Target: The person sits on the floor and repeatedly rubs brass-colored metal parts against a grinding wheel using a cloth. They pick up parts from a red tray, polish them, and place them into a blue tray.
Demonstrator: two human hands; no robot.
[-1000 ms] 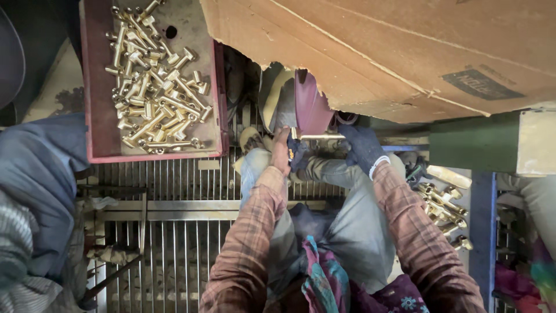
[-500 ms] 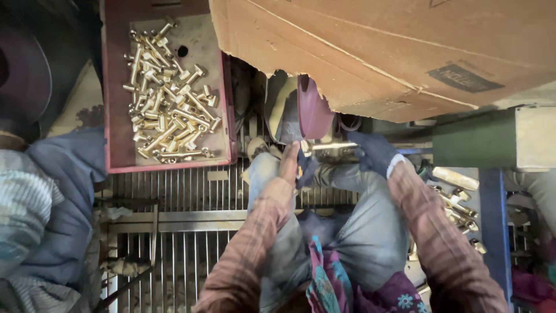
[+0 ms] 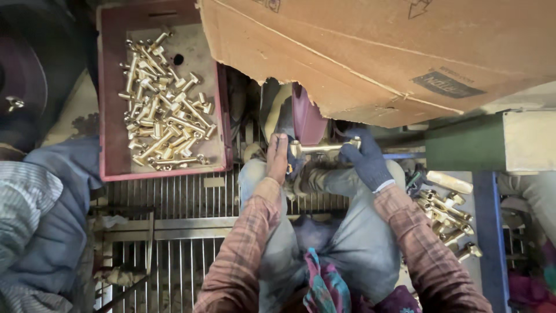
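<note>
My left hand is bare and grips the left end of a long brass fitting with a dark cloth under the fingers. My right hand wears a dark knit glove and holds the fitting's right end. The fitting lies level and presses against a dark red wheel just beyond my knees. Both my sleeves are plaid.
A red crate of several brass fittings sits at the upper left. More brass pieces lie in a pile at my right. A big cardboard sheet covers the top. Another person's grey sleeve is at the left. Metal grating lies underfoot.
The view has shifted, so the crate and hands sit slightly lower and to the right. Both hands stay on the fitting at the wheel.
</note>
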